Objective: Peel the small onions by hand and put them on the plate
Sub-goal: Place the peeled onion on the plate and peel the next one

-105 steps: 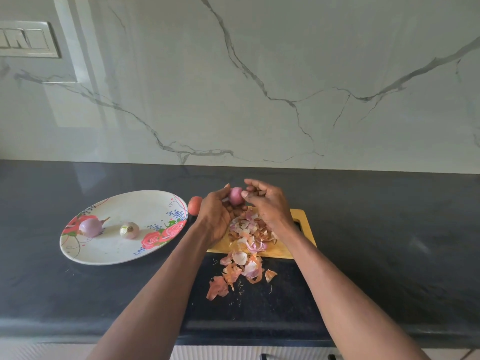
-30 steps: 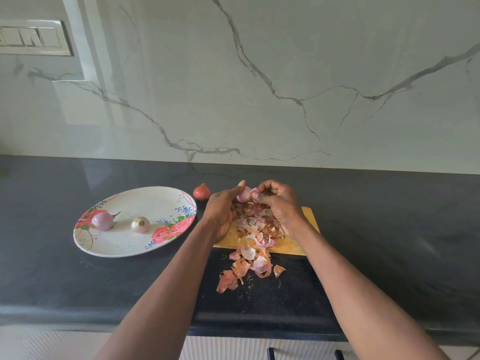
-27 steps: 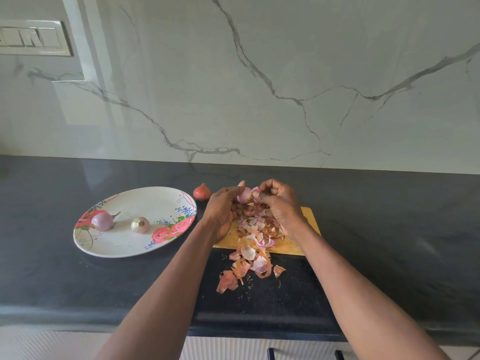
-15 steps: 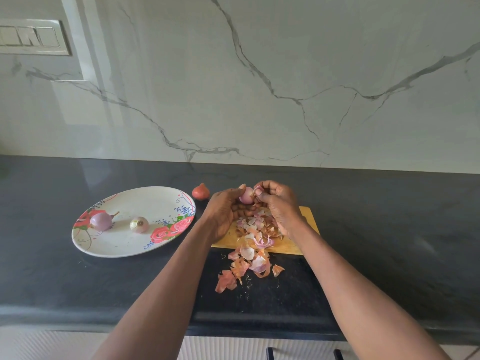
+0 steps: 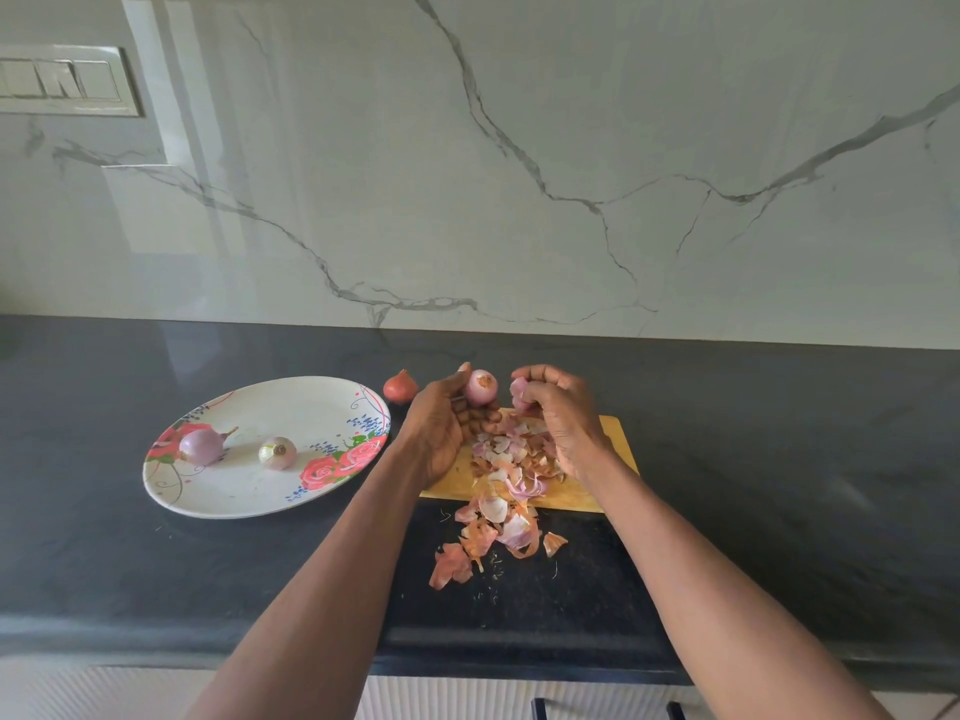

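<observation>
Between my left fingertips [image 5: 464, 368] & thumb sits the onion [image 5: 481, 387], root end toward me, most skin off; left hand [image 5: 439, 433] curled round it from below. My right hand [image 5: 558, 415] is just beside it, not touching, fingers bent, pinching a torn pink strip of peel [image 5: 519, 392].

Handling, my guess: onion's light, firm, but bare surface looks glossy so prob. slick; best held across the middle w/ thumb opposite fingers, not by the ends. Peel is papery & tears easily, so pull from the root edge.

Below my hands: cutting board [image 5: 613, 441] under a heap of skins [image 5: 506, 467], more spilling onto the counter [image 5: 779, 459] toward me. Plate [image 5: 291, 407] lies left of the board, near, w/ two peeled onions [image 5: 201, 447] [image 5: 277, 453] on its left half; right half is bare, room to set this one. One unpeeled onion [image 5: 400, 387] sits just past the plate rim, on my path: lift over it.
</observation>
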